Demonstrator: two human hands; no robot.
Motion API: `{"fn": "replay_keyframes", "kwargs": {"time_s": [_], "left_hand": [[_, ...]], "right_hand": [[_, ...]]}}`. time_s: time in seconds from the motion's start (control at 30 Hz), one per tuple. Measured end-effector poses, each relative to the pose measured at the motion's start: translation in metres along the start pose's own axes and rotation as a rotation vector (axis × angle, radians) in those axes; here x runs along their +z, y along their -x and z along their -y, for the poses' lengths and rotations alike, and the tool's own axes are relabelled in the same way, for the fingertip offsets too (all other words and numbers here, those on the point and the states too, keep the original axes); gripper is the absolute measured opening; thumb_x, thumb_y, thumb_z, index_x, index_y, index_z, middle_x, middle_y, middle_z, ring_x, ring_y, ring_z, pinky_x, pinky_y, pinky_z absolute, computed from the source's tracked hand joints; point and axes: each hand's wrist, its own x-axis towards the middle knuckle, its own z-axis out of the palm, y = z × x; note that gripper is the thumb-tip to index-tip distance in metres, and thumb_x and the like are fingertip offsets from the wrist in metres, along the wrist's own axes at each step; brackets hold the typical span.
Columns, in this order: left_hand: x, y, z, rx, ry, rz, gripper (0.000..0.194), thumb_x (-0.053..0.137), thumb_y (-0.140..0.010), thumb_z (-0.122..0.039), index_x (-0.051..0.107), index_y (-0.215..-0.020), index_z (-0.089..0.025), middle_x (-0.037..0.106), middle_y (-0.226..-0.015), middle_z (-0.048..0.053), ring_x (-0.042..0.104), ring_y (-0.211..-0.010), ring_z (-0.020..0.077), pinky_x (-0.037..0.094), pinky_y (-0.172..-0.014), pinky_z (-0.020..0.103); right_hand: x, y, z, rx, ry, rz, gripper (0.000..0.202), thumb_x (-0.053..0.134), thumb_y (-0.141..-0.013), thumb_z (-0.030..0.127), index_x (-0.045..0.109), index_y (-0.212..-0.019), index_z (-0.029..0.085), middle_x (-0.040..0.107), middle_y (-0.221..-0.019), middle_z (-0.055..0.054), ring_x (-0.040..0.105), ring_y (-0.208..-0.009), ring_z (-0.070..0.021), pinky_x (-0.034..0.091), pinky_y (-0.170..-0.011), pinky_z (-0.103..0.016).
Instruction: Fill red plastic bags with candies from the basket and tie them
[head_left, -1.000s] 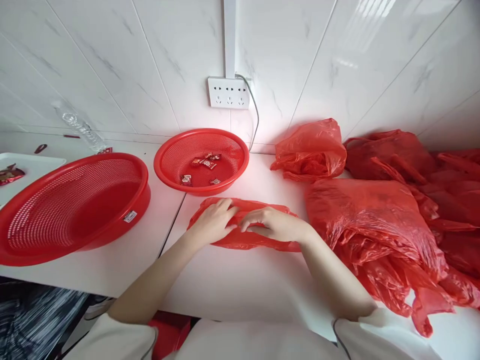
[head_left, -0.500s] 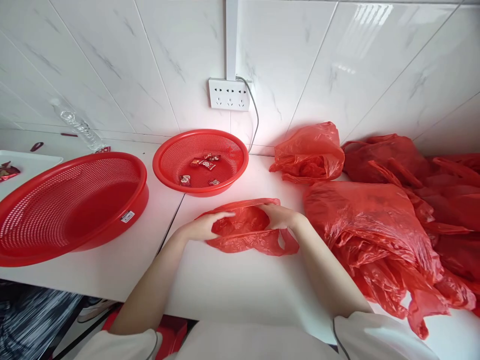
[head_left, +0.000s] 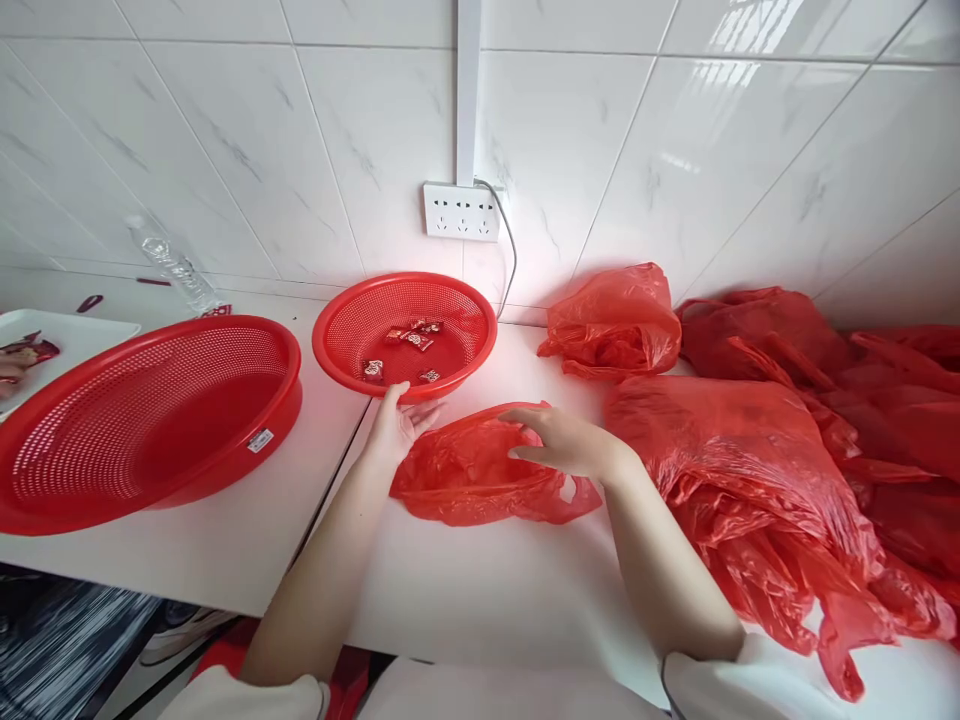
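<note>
An opened red plastic bag (head_left: 472,485) lies on the white table before me, its mouth spread wide. My left hand (head_left: 399,425) is raised at the near rim of the small red basket (head_left: 330,345), fingers apart and holding nothing. Several small wrapped snacks (head_left: 418,340) rest on that basket's floor. Over the right part of the bag's mouth hovers my right hand (head_left: 559,440), its fingers and thumb apart with nothing between them. Whether its fingertips touch the plastic I cannot tell.
A larger red basket (head_left: 262,400) stands at the left. Red plastic bags (head_left: 735,440) are heaped on the right. Behind are a clear bottle (head_left: 176,265) and a wall socket strip (head_left: 461,212). Another person's hand (head_left: 11,365) is at a white tray (head_left: 97,332).
My left hand has left the bag's mouth and moved up and left to the small basket. My right hand has lifted slightly off the bag. Another person's hand has appeared at the tray.
</note>
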Motion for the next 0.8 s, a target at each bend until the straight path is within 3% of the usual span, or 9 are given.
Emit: {"fn": "replay_keyframes", "kwargs": {"time_s": [0.07, 0.13, 0.23, 0.4, 0.63, 0.8], "left_hand": [[0.004, -0.004, 0.004, 0.065, 0.096, 0.001, 0.013, 0.055, -0.077, -0.017, 0.058, -0.089, -0.015, 0.072, -0.088, 0.009, 0.071, -0.081, 0.0202, 0.058, -0.079, 0.034], [0.005, -0.007, 0.01, 0.097, 0.13, -0.009, 0.014, 0.051, -0.074, -0.01, 0.059, -0.084, -0.014, 0.071, -0.083, 0.006, 0.07, -0.077, 0.0172, 0.059, -0.08, 0.034], [0.001, -0.004, 0.019, 0.117, 0.103, 0.038, 0.015, 0.051, -0.073, -0.011, 0.061, -0.084, -0.014, 0.072, -0.089, 0.008, 0.069, -0.084, 0.0199, 0.058, -0.082, 0.039], [-0.005, 0.007, 0.025, 0.155, 0.013, 0.168, 0.017, 0.056, -0.071, -0.015, 0.064, -0.086, -0.011, 0.071, -0.103, 0.013, 0.066, -0.102, 0.0306, 0.053, -0.091, 0.051], [0.004, 0.019, 0.037, 0.111, -0.043, 0.264, 0.025, 0.056, -0.071, -0.017, 0.067, -0.094, -0.013, 0.071, -0.106, 0.01, 0.061, -0.112, 0.033, 0.049, -0.095, 0.054], [0.009, 0.028, 0.049, 0.063, -0.128, 0.355, 0.039, 0.056, -0.074, -0.02, 0.065, -0.112, -0.017, 0.071, -0.107, 0.006, 0.061, -0.112, 0.032, 0.049, -0.094, 0.051]], "right_hand": [[-0.01, 0.007, 0.016, -0.035, -0.005, -0.045, 0.045, 0.052, -0.09, 0.038, 0.051, -0.133, 0.027, 0.062, -0.127, -0.007, 0.058, -0.113, -0.0268, 0.05, -0.087, -0.038], [-0.017, 0.012, 0.028, -0.089, -0.029, -0.092, 0.042, 0.051, -0.091, 0.037, 0.052, -0.132, 0.027, 0.063, -0.125, -0.006, 0.06, -0.11, -0.0248, 0.05, -0.086, -0.037], [-0.02, 0.013, 0.034, -0.179, -0.109, -0.156, 0.038, 0.051, -0.092, 0.032, 0.054, -0.129, 0.026, 0.063, -0.125, -0.005, 0.063, -0.105, -0.0202, 0.05, -0.089, -0.034], [-0.008, -0.006, 0.023, -0.27, -0.128, -0.213, 0.03, 0.052, -0.091, 0.023, 0.059, -0.12, 0.022, 0.067, -0.116, -0.006, 0.064, -0.1, -0.0187, 0.051, -0.088, -0.033], [0.015, -0.036, 0.005, -0.22, -0.075, -0.428, 0.021, 0.047, -0.093, 0.021, 0.06, -0.11, 0.02, 0.059, -0.122, -0.01, 0.061, -0.108, -0.021, 0.049, -0.093, -0.035], [0.028, -0.044, 0.001, -0.076, 0.064, -0.402, 0.031, 0.05, -0.095, 0.035, 0.057, -0.12, 0.019, 0.063, -0.114, -0.011, 0.061, -0.104, -0.0233, 0.048, -0.092, -0.038]]}}
